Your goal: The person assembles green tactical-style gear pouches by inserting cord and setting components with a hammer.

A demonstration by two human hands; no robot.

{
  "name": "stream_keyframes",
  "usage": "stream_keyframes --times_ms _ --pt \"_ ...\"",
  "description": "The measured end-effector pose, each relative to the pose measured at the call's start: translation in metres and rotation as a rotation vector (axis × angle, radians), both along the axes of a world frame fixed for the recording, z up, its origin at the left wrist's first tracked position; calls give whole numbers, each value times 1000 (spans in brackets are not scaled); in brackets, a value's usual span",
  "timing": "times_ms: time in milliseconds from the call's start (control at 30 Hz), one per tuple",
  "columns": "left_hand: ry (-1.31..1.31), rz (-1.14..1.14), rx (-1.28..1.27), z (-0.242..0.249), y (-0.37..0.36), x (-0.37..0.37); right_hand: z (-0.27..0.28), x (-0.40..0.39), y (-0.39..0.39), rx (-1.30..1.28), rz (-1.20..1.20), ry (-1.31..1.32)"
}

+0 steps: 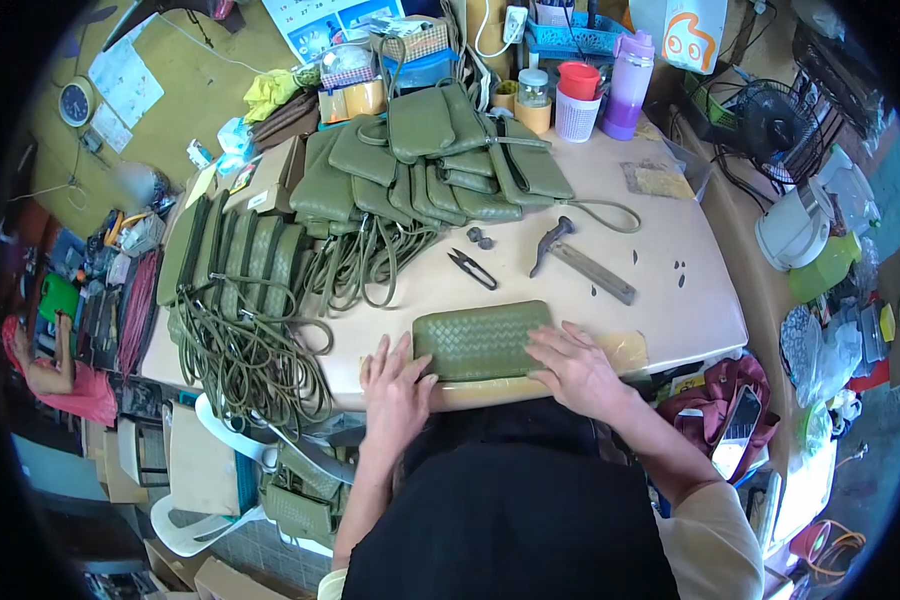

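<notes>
A flat olive-green woven wallet (483,340) lies at the table's near edge in front of me. My left hand (398,378) is at its left end, fingers spread and thumb touching the edge. At the right end my right hand (577,370) rests with fingers stretched out over the wallet's edge. Beyond the wallet are small black thread snips (473,270). A hammer (582,262) with a flat handle lies to their right. Two small dark metal pieces (479,238) sit near the snips.
Green wallets (420,165) are heaped at the back. More stand in a row (235,255) at left, their cords (255,350) hanging over the edge. A purple bottle (627,85) and red-lidded cup (577,100) stand behind. Another person (55,370) is at far left.
</notes>
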State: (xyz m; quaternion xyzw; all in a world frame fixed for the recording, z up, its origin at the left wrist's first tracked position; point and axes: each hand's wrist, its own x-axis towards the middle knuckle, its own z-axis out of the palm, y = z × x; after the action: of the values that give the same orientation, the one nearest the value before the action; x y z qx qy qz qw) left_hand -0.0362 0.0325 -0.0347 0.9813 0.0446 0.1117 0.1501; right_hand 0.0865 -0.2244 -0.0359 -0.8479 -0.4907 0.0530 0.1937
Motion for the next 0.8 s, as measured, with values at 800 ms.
stream_keyframes --times_ms 800 --pt "-414 178 -1315 -42 -5 45 -46 37 36 573 -541 243"
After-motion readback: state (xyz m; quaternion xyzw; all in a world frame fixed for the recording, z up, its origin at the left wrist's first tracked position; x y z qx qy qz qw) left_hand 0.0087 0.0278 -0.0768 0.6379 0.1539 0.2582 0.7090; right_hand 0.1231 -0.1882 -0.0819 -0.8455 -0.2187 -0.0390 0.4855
